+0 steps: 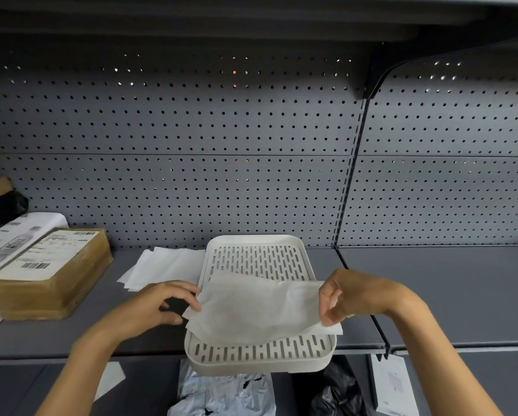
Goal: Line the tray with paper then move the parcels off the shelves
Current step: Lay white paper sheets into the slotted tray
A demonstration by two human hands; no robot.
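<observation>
A white slotted tray (256, 256) rests on the grey shelf (417, 283), its near end jutting past the shelf's front edge. A white paper sheet (257, 307) hangs slightly crumpled over the tray's middle. My left hand (158, 304) pinches the sheet's left edge and my right hand (351, 295) pinches its right edge. More loose paper sheets (164, 265) lie left of the tray. A brown cardboard parcel (47, 274) with a barcode label sits on the shelf at the left.
A white parcel (8, 238) and a black bag (2, 205) lie behind the brown one. On the lower shelf are a pale blue plastic parcel (224, 394), a black bag (339, 388) and a white box (393, 385). A pegboard wall (221, 145) backs the shelf.
</observation>
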